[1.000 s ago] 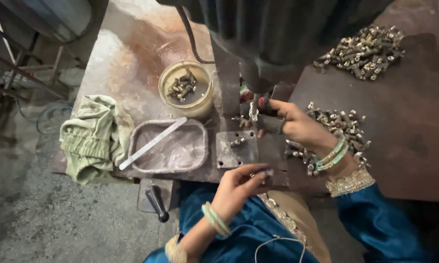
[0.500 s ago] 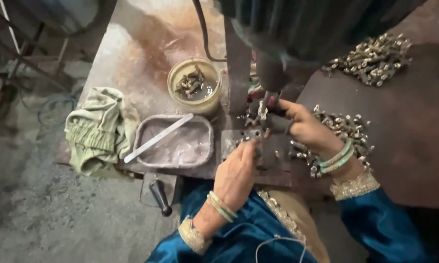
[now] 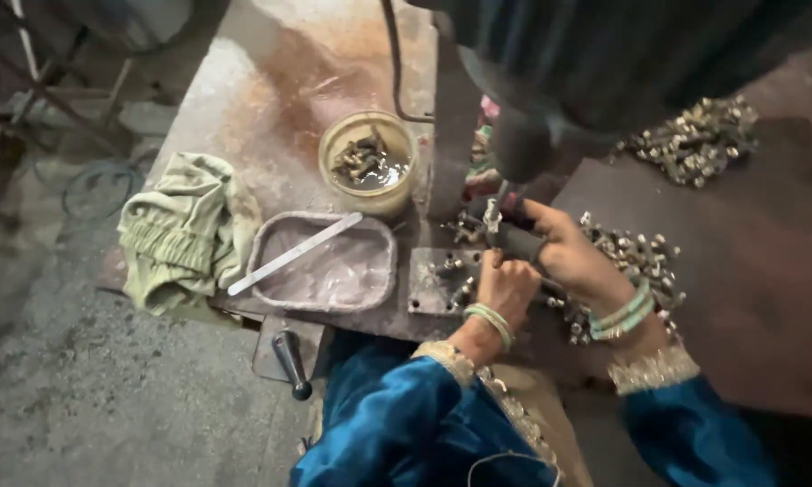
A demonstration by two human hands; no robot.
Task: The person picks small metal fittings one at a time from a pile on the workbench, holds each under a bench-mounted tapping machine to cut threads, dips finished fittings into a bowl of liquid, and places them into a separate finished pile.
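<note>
Dim, soft daylight; slight motion blur.

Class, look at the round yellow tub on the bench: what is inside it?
The tub holds small metal parts sitting in dark liquid. Whatever lies beneath the liquid cannot be seen.

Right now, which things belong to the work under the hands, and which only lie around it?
In use:
left hand, fingers at the metal plate
right hand, gripping a dark handle
small metal parts beside the right wrist

Lying about:
green cloth
tray with a flat metal strip
round tub
far parts heap
</note>
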